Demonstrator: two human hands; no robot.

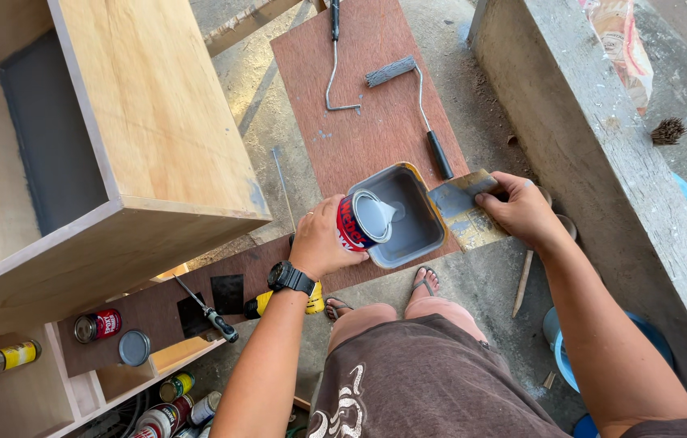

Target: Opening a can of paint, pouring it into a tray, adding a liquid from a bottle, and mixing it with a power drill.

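My left hand (321, 240) grips a red paint can (362, 221) tipped on its side, and grey paint runs from it into a grey paint tray (410, 235). My right hand (522, 211) holds the tray's far end, a paint-smeared yellowish ramp (463, 212). The tray hangs above a brown board (376, 113) on the concrete floor. A black watch sits on my left wrist.
A paint roller (416, 89) and a bare roller frame (335, 65) lie on the brown board. A plywood cabinet (116, 154) with a grey-painted inside stands at left. Cans, a lid (133, 347) and a screwdriver (210, 312) lie at lower left. A concrete ledge (603, 146) runs along the right.
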